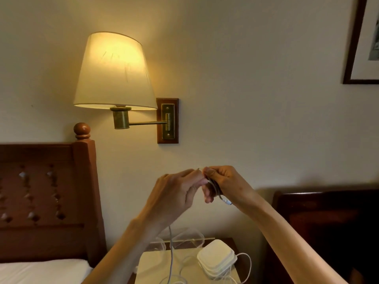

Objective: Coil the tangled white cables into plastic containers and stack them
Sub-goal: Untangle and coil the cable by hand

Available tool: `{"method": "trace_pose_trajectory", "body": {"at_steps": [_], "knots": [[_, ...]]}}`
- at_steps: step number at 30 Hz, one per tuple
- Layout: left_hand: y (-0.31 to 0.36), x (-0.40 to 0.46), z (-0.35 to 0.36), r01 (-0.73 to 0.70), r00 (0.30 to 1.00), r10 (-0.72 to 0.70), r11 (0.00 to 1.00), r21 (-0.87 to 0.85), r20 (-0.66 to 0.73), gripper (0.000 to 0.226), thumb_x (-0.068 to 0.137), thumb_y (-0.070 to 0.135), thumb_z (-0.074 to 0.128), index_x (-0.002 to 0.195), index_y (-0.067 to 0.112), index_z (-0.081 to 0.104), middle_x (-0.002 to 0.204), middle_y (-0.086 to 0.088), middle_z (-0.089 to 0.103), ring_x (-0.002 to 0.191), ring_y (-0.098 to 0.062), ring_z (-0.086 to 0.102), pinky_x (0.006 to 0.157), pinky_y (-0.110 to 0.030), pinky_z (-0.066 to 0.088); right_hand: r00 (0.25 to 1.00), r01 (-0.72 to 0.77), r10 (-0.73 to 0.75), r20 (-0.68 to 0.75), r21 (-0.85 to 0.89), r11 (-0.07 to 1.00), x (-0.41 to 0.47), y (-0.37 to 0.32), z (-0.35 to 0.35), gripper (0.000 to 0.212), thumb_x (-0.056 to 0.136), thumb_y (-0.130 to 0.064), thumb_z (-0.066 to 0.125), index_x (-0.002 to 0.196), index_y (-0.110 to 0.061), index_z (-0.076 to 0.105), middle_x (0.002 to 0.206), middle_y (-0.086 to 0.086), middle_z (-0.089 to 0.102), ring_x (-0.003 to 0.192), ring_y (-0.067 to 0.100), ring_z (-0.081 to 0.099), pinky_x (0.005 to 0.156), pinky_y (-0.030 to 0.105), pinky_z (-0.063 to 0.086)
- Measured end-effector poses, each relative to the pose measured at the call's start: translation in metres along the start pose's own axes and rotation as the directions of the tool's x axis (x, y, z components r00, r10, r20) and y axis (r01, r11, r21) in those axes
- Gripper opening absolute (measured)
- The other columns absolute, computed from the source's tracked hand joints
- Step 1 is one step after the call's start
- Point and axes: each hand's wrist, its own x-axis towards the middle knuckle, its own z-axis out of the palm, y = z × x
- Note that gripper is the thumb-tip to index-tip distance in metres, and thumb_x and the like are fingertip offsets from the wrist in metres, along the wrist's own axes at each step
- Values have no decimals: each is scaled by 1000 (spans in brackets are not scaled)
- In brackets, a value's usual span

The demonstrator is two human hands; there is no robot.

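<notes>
Right hand grips my coiled white cable; left hand pinches its loose strand above the surface.

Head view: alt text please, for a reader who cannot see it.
Two raised hands wind a white cable: the right hand grips the coil, the left hand feeds it. Below, a stack of lidded plastic containers sits on a nightstand, under a lit wall lamp.

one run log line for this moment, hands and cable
left hand: pinching white cable | right hand: gripping coiled loops | stacked containers on nightstand | stage: coiling in air
</notes>
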Motion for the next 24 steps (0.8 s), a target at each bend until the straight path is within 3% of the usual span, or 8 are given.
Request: {"method": "trace_pose_trajectory", "body": {"at_steps": [4,7,11,13,16,18,21,24], "knots": [[-21,0,19,88,991,-103,981,-174,-81,39,102,44,35,89,16,58,78,11,56,68,-6,55,59,-21,47,996,-77,76,42,29,997,1,0,2,41,106,-27,35,83,-7,63,53,2,55,45,14,51,55,24,46],[-30,-4,33,142,973,-187,948,-284,-138,33,96,42,49,81,13,56,70,9,53,61,-5,50,56,-13,37,976,-186,176,125,72,980,1,3,0,42,107,-27,32,82,-9,61,51,-1,46,44,11,38,48,20,38],[-28,-13,45,199,949,-283,879,-432,-139,33,95,46,48,76,19,52,60,6,47,53,-7,40,50,-18,31,920,-354,255,298,350,867,-1,8,-5,43,108,-24,26,75,-16,53,55,-6,30,48,8,21,43,18,21],[-29,-24,61,293,908,-410,765,-574,-82,34,99,44,41,75,21,51,59,8,43,53,-8,36,50,-25,31,911,-388,243,334,493,779,-1,5,-7,40,107,-23,25,74,-17,49,57,-7,26,48,7,19,44,20,18],[-31,-57,90,462,801,-595,547,-698,64,47,93,62,40,67,25,49,57,7,38,52,-13,31,49,-29,26,931,-364,237,279,627,689,2,-5,-16,38,106,-23,27,73,-17,45,61,-6,20,46,6,17,43,20,18],[-29,-87,111,548,770,-621,526,-650,147,49,88,70,41,65,28,50,58,8,37,53,-12,31,49,-28,25,945,-327,254,207,644,692,5,-10,-21,38,106,-23,27,73,-18,45,58,-7,20,43,5,19,43,20,17],[-20,-112,127,619,744,-624,510,-598,238,41,94,52,40,77,17,52,65,3,41,61,-16,36,56,-28,32,954,-290,264,140,649,704,10,-13,-22,40,107,-24,25,73,-18,45,56,-8,22,43,6,19,42,20,20],[-28,-105,117,640,728,-637,501,-582,252,24,100,33,42,87,17,54,64,7,45,58,-12,39,53,-27,34,962,-257,253,105,667,699,9,-12,-27,41,108,-24,25,74,-17,46,55,-8,22,42,6,20,44,21,19]]}}
